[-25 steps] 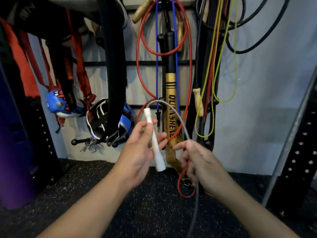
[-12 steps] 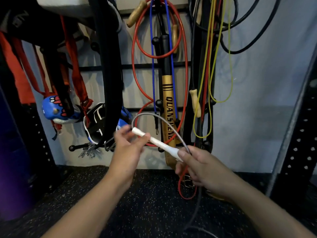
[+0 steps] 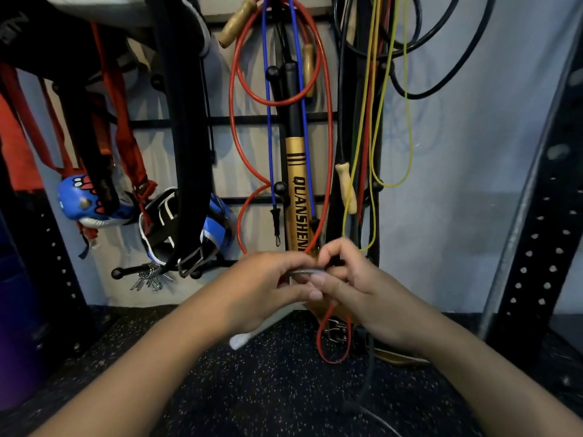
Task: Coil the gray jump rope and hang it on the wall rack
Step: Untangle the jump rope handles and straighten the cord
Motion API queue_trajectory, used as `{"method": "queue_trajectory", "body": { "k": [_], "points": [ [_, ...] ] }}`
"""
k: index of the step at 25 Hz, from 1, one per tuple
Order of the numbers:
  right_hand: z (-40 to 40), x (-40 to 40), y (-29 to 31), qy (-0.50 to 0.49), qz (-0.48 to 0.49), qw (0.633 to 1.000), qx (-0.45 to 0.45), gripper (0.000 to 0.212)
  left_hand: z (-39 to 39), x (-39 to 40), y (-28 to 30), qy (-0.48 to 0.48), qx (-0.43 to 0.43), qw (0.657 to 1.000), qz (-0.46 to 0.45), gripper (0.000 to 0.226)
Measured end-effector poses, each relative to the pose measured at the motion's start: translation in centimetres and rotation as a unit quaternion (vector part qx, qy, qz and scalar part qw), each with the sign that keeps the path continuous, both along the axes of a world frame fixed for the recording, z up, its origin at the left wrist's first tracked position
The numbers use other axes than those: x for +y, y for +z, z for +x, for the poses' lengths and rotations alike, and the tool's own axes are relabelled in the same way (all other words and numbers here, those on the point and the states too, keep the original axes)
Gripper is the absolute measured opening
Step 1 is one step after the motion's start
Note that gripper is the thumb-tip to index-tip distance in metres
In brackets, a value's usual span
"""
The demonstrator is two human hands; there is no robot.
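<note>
Both forearms reach forward and meet at centre frame, the left hand (image 3: 265, 285) curled around a white handle (image 3: 241, 340) whose end pokes out below the palm, angled down to the left. The right hand (image 3: 356, 288) presses in against the left, thumb and fingers pinched on a short loop of the gray jump rope (image 3: 304, 272) between the two hands; the rest of the cord drops from under the right wrist to the floor. Below lies dark speckled rubber flooring (image 3: 268, 389). Behind the hands, a black wall rack (image 3: 252, 119) on a pale wall carries red, blue, yellow and black cords, a gold bat lettered QUANSHEN (image 3: 298, 197), a black belt (image 3: 179, 121) and blue gloves (image 3: 79, 200). A perforated steel upright (image 3: 536, 247) stands at right
</note>
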State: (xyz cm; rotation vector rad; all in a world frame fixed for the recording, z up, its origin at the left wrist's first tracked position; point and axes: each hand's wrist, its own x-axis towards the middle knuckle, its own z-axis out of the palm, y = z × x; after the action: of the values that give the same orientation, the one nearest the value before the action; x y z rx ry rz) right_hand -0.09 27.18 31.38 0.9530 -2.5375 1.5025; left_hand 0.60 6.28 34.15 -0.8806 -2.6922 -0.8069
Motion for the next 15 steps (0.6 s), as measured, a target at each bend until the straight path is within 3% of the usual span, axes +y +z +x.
{"method": "queue_trajectory", "body": {
  "k": [6, 12, 13, 15],
  "points": [
    [0.0, 0.5, 0.1, 0.046, -0.199, 0.974, -0.103, 0.017, -0.1, -0.6, -0.6, -0.034, -0.120, 0.984, 0.131, 0.023],
    [-0.1, 0.2, 0.2, 0.023, -0.227, 0.970, -0.088, 0.018, 0.0, 0.0, -1.9, -0.030, -0.130, 0.958, 0.253, 0.025],
    [-0.2, 0.4, 0.2, 0.010, -0.218, 0.972, -0.089, 0.017, -0.2, -0.2, -1.9, -0.015, -0.135, 0.945, 0.297, 0.028],
    [-0.2, 0.8, 0.0, -0.023, -0.187, 0.978, -0.087, 0.023, -0.7, -0.4, -1.7, 0.004, -0.166, 0.884, 0.437, 0.030]
  ]
}}
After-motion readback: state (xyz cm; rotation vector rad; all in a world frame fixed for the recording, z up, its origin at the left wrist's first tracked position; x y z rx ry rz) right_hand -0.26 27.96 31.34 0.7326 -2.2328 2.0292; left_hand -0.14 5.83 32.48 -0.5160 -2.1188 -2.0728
